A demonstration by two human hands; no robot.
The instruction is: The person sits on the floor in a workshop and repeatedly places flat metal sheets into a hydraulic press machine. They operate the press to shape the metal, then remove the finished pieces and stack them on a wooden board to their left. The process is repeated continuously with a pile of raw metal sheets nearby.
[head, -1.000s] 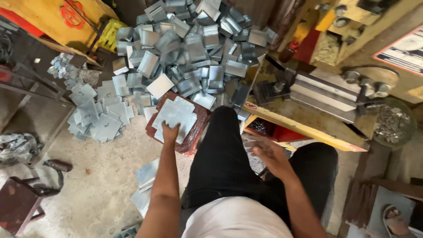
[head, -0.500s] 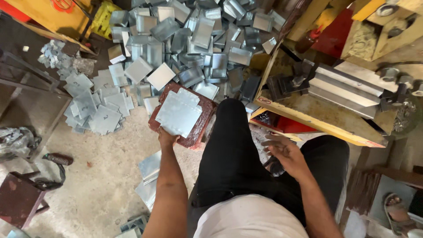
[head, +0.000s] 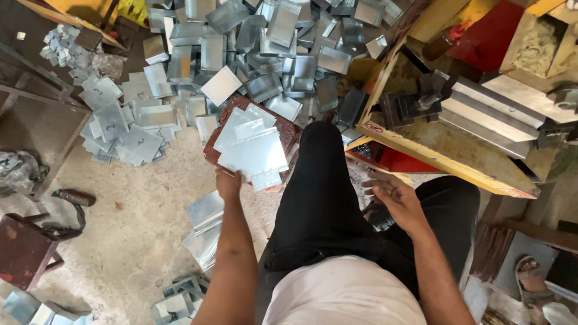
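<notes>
My left hand (head: 229,182) grips the near edge of a stack of flat cross-shaped metal sheets (head: 253,147) that rests on a dark red block (head: 224,113) on the floor, just left of my black-trousered knee. My right hand (head: 394,200) hovers above my right thigh with fingers spread and nothing in it. A large heap of bent metal boxes (head: 259,42) lies beyond the block, and a spread of flat cut sheets (head: 123,126) lies to its left.
A yellow-framed bending machine (head: 457,114) with steel jaws stands at the right. More sheets (head: 205,225) lie on the concrete floor by my left arm. A dark metal stool (head: 24,250) is at lower left, and a sandalled foot (head: 533,277) at lower right.
The view has tilted down and closer. My left hand stays on the sheet stack. My right hand has lifted slightly and opened above my thigh.
</notes>
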